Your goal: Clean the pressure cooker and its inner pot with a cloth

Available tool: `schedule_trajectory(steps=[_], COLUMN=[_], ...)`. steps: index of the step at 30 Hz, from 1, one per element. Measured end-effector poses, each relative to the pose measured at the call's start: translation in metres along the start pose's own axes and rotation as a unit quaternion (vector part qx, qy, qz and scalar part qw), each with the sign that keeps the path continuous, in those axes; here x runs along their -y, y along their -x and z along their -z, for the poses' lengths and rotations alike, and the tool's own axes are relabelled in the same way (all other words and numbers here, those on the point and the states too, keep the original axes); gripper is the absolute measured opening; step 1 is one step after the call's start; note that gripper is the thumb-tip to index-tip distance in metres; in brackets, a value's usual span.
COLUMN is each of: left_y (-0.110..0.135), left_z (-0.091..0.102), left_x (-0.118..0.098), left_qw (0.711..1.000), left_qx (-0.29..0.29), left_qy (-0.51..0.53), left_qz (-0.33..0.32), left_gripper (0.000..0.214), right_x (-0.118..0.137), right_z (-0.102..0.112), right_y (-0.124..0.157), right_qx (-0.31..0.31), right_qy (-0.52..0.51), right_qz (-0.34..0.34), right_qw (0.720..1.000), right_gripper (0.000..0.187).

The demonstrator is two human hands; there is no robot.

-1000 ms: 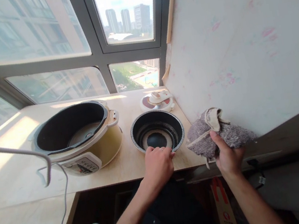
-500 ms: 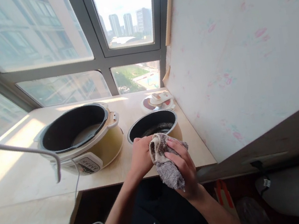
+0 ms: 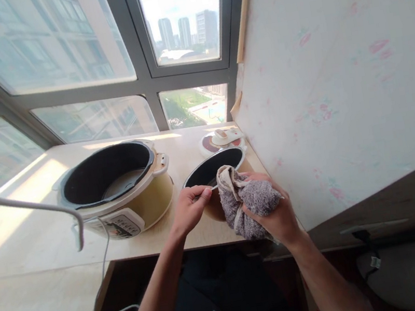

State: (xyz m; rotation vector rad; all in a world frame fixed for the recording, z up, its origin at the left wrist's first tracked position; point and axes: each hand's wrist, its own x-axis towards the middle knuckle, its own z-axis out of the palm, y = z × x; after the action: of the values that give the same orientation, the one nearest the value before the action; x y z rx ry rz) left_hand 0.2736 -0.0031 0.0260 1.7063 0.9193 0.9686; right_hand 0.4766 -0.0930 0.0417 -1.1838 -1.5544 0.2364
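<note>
A dark-lined inner pot [image 3: 213, 210] with a silver rim stands on the wooden ledge, tilted a little. My left hand [image 3: 192, 208] grips its near rim, thumb on top. In my right hand [image 3: 279, 212] is a bunched grey-brown cloth [image 3: 256, 203], held against the near right side of the pot and hiding part of its rim. Left of the pot sits the pressure cooker body [image 3: 151, 201], lidless, with a black inside and a gold outer wall. Behind the pot lies the cooker lid [image 3: 215, 142], white and dark red with a handle.
The pale wooden ledge [image 3: 18, 227] runs below grey-framed windows [image 3: 103, 91]. A flowered wall [image 3: 329, 78] closes off the right side. A white cord [image 3: 105, 258] hangs over the front edge, and a pale bent rod [image 3: 21, 202] crosses the left.
My right hand has moved right with the cloth, now bunched over the pot's right side. My left hand has shifted along the rim, its thumb now showing. The camera view has turned slightly.
</note>
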Motion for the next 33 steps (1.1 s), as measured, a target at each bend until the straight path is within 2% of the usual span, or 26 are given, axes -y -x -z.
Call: schedule_trajectory(steps=[10, 16, 20, 22, 24, 26, 28, 31, 33], left_y=[-0.001, -0.001, -0.001, -0.002, -0.002, -0.003, -0.004, -0.005, -0.007], left_z=[0.020, 0.034, 0.039, 0.041, 0.043, 0.045, 0.046, 0.048, 0.048], left_x=[0.019, 0.039, 0.048, 0.048, 0.047, 0.046, 0.046, 0.049, 0.051], left_qw=[0.998, 0.997, 0.997, 0.997, 0.997, 0.997, 0.996, 0.995, 0.994], left_qx=[-0.040, -0.032, -0.022, -0.011, -0.002, 0.007, 0.017, 0.018, 0.016], left_qy=[-0.026, 0.008, 0.021, 0.015, 0.010, 0.006, 0.004, 0.012, 0.024], left_qz=[-0.040, -0.069, -0.074, -0.070, -0.071, -0.077, -0.087, -0.099, -0.107], left_gripper=[0.046, 0.053, 0.054, 0.056, 0.058, 0.059, 0.059, 0.057, 0.055], right_x=[-0.019, -0.036, -0.051, -0.050, -0.042, -0.030, -0.021, -0.014, -0.015], right_z=[0.019, 0.029, 0.039, 0.047, 0.056, 0.063, 0.066, 0.062, 0.057], right_y=[-0.016, -0.030, -0.042, -0.050, -0.059, -0.068, -0.074, -0.079, -0.081], right_qx=[-0.002, -0.020, -0.022, 0.031, 0.121, 0.214, 0.279, 0.336, 0.352], right_qy=[0.022, 0.025, 0.074, 0.075, 0.047, 0.019, 0.007, -0.013, -0.033], right_qz=[-0.105, -0.133, -0.176, -0.161, -0.107, -0.050, -0.023, -0.049, -0.076], right_qw=[0.994, 0.991, 0.981, 0.984, 0.986, 0.975, 0.960, 0.940, 0.932], right_gripper=[0.042, 0.040, 0.037, 0.040, 0.053, 0.070, 0.080, 0.073, 0.064])
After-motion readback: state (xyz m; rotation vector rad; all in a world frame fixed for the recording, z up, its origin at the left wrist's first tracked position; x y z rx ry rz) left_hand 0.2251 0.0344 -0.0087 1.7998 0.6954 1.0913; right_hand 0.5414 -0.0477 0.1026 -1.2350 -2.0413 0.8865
